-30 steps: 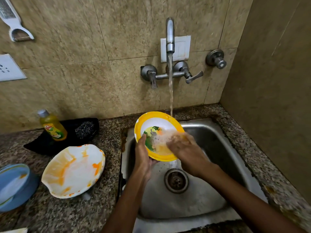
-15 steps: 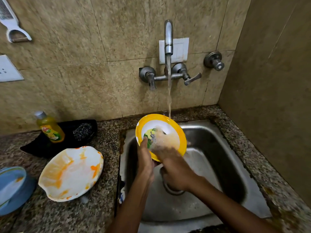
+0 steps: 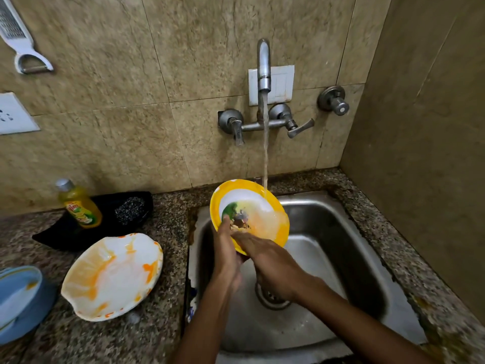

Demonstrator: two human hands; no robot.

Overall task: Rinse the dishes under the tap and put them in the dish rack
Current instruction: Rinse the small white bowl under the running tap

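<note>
A yellow-rimmed plate [image 3: 249,211] was held tilted over the back-left part of the sink [image 3: 328,258], under the stream from the tap [image 3: 263,67]. Its lower left rim was gripped by the left hand [image 3: 227,256], thumb on the face. The fingers of the right hand [image 3: 273,264] were laid nearly straight on the plate's lower face, holding nothing. One stained white plate [image 3: 112,277] and one blue dish [image 3: 19,300] were seen on the counter [image 3: 105,342], left of the sink.
</note>
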